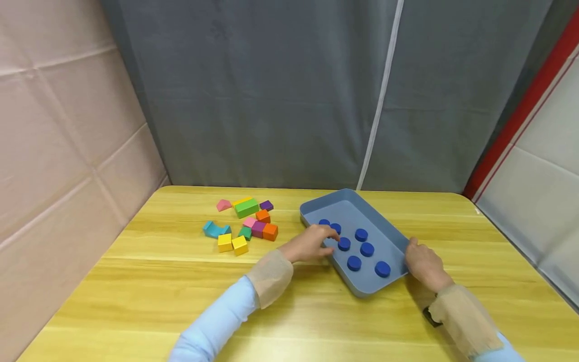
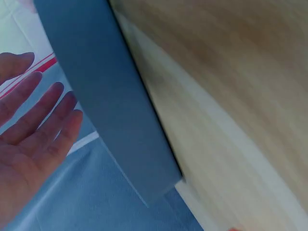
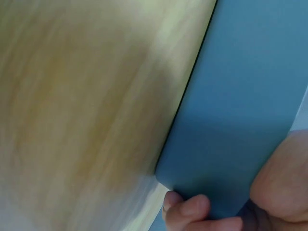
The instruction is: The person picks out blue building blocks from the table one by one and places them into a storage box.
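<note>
A blue-grey tray (image 1: 362, 290) lies at an angle on the table, with several dark blue discs (image 1: 367, 249) spread over its floor. My right hand (image 1: 425, 264) grips the tray's right side near the front corner; in the right wrist view, fingers and thumb (image 3: 279, 183) close round the tray's wall (image 3: 240, 96). Over the left rim reaches my left hand (image 1: 312, 244), its fingertips beside one blue disc (image 1: 344, 244). The left wrist view has those fingers (image 2: 41, 118) spread and loosely bent, holding nothing, beyond the tray's outer wall (image 2: 110, 96). Part of the left rim is hidden by the hand.
Left of the tray sits a loose group of coloured blocks, among them a green block (image 1: 247, 207), a blue arch-shaped block (image 1: 216, 230), an orange cube (image 1: 270, 232) and yellow blocks (image 1: 239, 245). A grey curtain (image 1: 271, 100) hangs behind the wooden table (image 1: 135, 281).
</note>
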`<state>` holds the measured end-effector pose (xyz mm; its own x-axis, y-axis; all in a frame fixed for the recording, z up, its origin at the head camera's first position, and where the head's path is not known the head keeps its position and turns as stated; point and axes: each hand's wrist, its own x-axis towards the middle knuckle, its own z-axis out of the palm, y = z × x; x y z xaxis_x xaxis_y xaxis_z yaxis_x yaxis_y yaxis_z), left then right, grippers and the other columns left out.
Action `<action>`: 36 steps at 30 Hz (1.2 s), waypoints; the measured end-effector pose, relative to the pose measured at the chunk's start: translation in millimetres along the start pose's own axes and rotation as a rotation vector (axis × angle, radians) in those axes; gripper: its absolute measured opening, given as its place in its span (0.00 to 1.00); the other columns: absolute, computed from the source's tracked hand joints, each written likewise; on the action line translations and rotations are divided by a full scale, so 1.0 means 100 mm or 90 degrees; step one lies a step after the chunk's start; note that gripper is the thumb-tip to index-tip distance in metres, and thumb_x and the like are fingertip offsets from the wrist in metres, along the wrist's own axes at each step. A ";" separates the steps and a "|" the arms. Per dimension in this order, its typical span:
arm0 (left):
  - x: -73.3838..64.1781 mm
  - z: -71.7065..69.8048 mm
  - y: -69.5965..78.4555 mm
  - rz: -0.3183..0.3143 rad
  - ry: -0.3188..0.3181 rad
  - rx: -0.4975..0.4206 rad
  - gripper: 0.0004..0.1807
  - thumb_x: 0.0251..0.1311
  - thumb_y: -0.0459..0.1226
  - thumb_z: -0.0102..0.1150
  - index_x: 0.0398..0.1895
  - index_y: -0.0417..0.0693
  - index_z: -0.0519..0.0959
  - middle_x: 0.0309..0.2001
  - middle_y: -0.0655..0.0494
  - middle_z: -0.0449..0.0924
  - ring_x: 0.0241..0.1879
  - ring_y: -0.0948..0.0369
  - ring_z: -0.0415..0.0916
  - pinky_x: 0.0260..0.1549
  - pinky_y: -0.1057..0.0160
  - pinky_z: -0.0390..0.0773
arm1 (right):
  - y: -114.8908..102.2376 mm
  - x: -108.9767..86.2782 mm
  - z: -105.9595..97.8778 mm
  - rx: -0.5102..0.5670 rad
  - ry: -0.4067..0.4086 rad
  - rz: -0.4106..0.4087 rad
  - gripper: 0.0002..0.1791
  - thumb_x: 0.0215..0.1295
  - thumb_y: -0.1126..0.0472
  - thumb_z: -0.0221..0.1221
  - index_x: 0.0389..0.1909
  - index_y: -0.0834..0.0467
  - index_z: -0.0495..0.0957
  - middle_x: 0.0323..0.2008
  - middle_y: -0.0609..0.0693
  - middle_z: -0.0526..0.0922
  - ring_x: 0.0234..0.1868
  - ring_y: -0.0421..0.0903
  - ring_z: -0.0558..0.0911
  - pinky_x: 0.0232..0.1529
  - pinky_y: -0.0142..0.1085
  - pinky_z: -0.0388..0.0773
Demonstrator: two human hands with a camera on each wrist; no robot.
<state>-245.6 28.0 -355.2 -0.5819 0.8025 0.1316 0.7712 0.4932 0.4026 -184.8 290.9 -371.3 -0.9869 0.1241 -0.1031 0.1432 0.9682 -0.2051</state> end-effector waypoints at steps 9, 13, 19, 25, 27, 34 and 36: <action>-0.18 -0.13 -0.14 -0.022 0.046 -0.038 0.13 0.55 0.33 0.57 0.43 0.36 0.76 0.43 0.47 0.78 0.44 0.54 0.74 0.47 0.64 0.72 | 0.02 0.03 0.01 -0.007 0.007 0.007 0.10 0.58 0.74 0.32 0.36 0.77 0.59 0.26 0.70 0.72 0.27 0.62 0.75 0.23 0.50 0.72; -0.28 -0.18 -0.22 -0.028 0.072 -0.071 0.14 0.54 0.32 0.57 0.44 0.35 0.75 0.43 0.45 0.78 0.44 0.51 0.73 0.48 0.59 0.72 | 0.04 0.03 0.02 -0.020 0.041 -0.012 0.09 0.57 0.74 0.34 0.33 0.77 0.60 0.27 0.71 0.71 0.27 0.64 0.75 0.24 0.52 0.72; -0.45 -0.27 -0.31 -0.032 0.110 -0.088 0.13 0.55 0.32 0.56 0.43 0.35 0.75 0.42 0.43 0.77 0.43 0.50 0.73 0.46 0.55 0.72 | 0.05 0.02 0.02 -0.031 0.061 -0.027 0.09 0.57 0.74 0.38 0.36 0.77 0.60 0.27 0.71 0.70 0.26 0.65 0.74 0.21 0.52 0.72; -0.59 -0.32 -0.41 -0.039 0.148 -0.053 0.12 0.54 0.32 0.57 0.40 0.35 0.76 0.41 0.44 0.78 0.41 0.52 0.74 0.43 0.55 0.74 | 0.09 0.02 -0.01 -0.035 0.075 -0.049 0.11 0.55 0.73 0.43 0.39 0.76 0.61 0.27 0.71 0.71 0.26 0.66 0.74 0.19 0.52 0.71; -0.63 -0.33 -0.45 -0.040 0.159 -0.041 0.11 0.53 0.32 0.58 0.40 0.35 0.76 0.40 0.45 0.78 0.40 0.51 0.75 0.42 0.56 0.74 | 0.10 0.03 -0.01 -0.036 0.080 -0.053 0.11 0.54 0.72 0.46 0.37 0.75 0.62 0.27 0.71 0.71 0.26 0.66 0.74 0.19 0.52 0.71; -0.81 -0.39 -0.52 -0.076 0.168 -0.032 0.11 0.54 0.33 0.57 0.40 0.36 0.77 0.40 0.45 0.78 0.39 0.52 0.75 0.40 0.59 0.75 | 0.14 0.02 -0.05 -0.048 0.078 -0.067 0.12 0.52 0.68 0.53 0.34 0.74 0.65 0.26 0.69 0.73 0.26 0.66 0.75 0.20 0.52 0.71; -0.85 -0.41 -0.54 -0.081 0.171 -0.035 0.11 0.54 0.33 0.57 0.39 0.36 0.77 0.39 0.45 0.78 0.38 0.53 0.76 0.39 0.58 0.76 | 0.13 0.02 -0.07 -0.048 0.075 -0.067 0.11 0.53 0.68 0.53 0.33 0.74 0.66 0.26 0.69 0.73 0.26 0.66 0.75 0.20 0.52 0.71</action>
<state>-248.3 -80.6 -351.1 -0.7265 0.6138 0.3088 0.6763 0.5594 0.4792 -185.0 305.2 -367.4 -0.9987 0.0411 0.0304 0.0366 0.9902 -0.1350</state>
